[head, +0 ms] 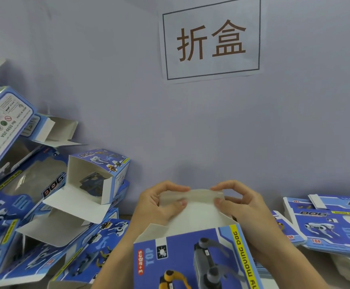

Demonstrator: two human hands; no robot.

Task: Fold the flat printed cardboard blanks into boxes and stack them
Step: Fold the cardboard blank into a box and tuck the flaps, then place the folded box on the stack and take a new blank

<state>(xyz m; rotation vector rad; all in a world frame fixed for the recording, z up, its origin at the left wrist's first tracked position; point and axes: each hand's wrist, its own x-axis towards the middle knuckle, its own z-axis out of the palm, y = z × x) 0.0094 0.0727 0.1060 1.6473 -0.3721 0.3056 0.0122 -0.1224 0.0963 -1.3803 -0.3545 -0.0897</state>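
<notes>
box (pixel 193 257) between the hands, open end up so its flap can be creased | left hand (pixel 157 205), right hand (pixel 243 207) each pinch one end of top flap (pixel 190 196), likely to bend it evenly | folded boxes (pixel 51 205) heaped left of hands | flat blanks (pixel 326 222) stacked right, within reach on bench (pixel 316 265)

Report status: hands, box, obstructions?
Left hand and right hand pinch white end flap of blue printed cardboard box. Nothing blocking.
</notes>
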